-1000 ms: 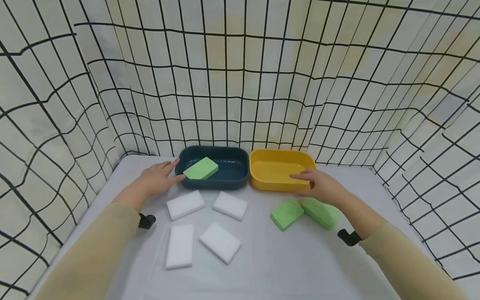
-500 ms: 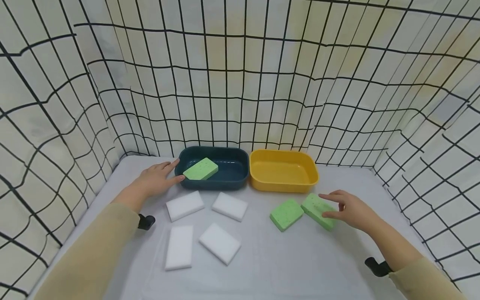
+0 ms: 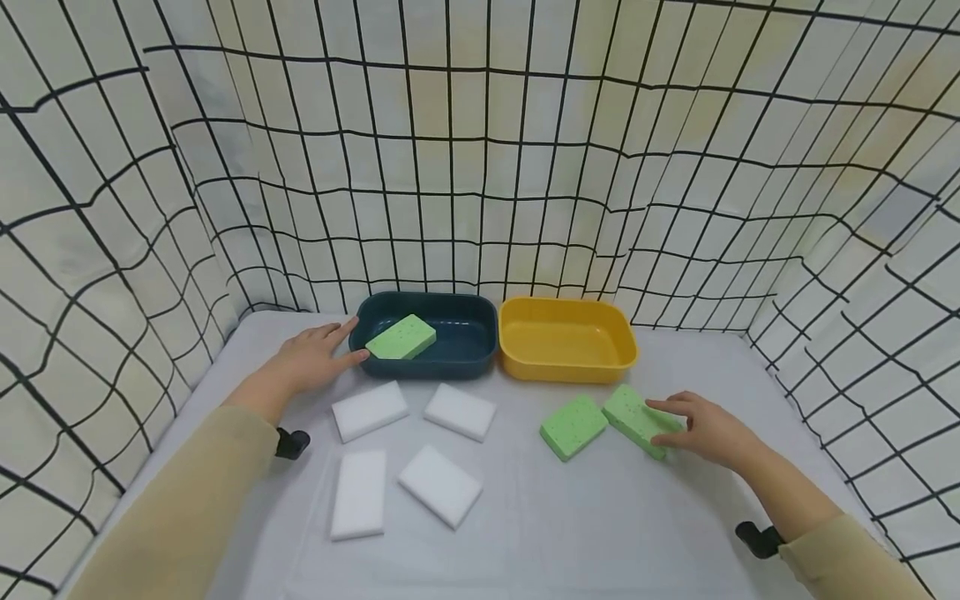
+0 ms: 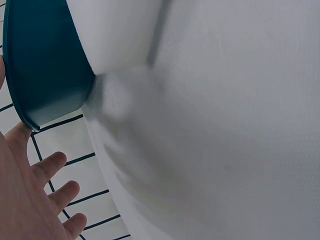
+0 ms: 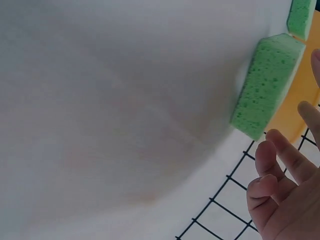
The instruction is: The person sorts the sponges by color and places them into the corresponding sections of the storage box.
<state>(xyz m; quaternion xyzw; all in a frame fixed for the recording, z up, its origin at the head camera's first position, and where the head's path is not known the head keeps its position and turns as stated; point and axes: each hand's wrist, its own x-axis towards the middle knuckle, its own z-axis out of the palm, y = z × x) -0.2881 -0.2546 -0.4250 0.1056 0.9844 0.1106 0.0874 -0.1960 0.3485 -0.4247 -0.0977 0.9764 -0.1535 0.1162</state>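
Note:
My left hand (image 3: 318, 357) rests against the left end of a dark teal tub (image 3: 468, 367), fingers spread, a fingertip at its rim in the left wrist view. Inside that tub a green sponge (image 3: 401, 337) lies tilted. Over on the right, my right hand (image 3: 705, 429) hovers at a second green sponge (image 3: 633, 417), thumb and index finger apart above its right end. The right wrist view shows this sponge (image 5: 267, 85) in front of the hand, not gripped. Another green sponge (image 3: 573, 427) lies just left of it.
A yellow tub (image 3: 567, 371) stands beside the teal one. Several white rectangular blocks, such as this white block (image 3: 441, 486), lie on the white tabletop (image 3: 570, 533) in front of the teal tub. Black wire mesh (image 3: 487, 200) surrounds the table at the back and sides.
My right hand has come away from over the yellow tub, toward me and to the right, to the green sponge. It moved little in the last half second. The left hand stays put.

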